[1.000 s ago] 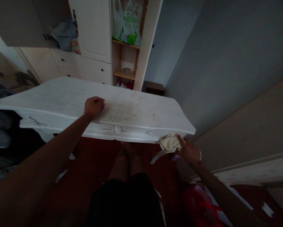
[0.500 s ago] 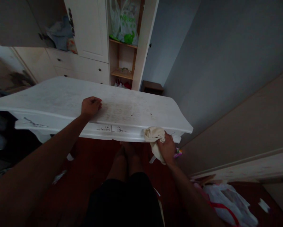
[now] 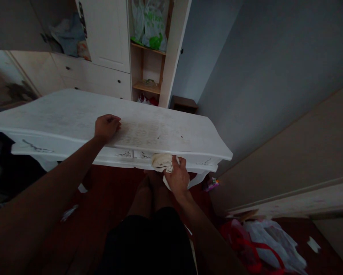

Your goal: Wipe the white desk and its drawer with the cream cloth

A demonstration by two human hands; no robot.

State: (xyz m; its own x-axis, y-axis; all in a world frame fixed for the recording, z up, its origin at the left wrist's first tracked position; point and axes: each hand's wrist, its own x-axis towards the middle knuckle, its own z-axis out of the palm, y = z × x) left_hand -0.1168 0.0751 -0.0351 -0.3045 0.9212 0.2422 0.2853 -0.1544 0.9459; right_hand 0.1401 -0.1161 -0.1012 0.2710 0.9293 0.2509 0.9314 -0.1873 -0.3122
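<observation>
A white table [image 3: 142, 114] with dark smudges on its top and carved drawer fronts stands before me. My right hand [image 3: 178, 176] grips a crumpled cream cloth [image 3: 161, 162] and presses it against the front drawer panel, right of the middle. Part of the cloth hangs below the panel's lower edge, partly hidden by the hand. My left hand [image 3: 107, 126] rests on the tabletop near its front edge, fingers curled in, with nothing visible in them. Two small dark specks lie on the top to its right.
Behind the table stands a white wardrobe [image 3: 108, 38] with open doors; plastic bags [image 3: 154, 26] sit on its shelf. A grey wall [image 3: 263, 72] runs along the right. Plastic and red bags [image 3: 269, 244] lie on the dark red floor at lower right.
My right hand has slid the cloth leftward along the drawer front, toward the middle of the table. My left hand stays in place on the tabletop.
</observation>
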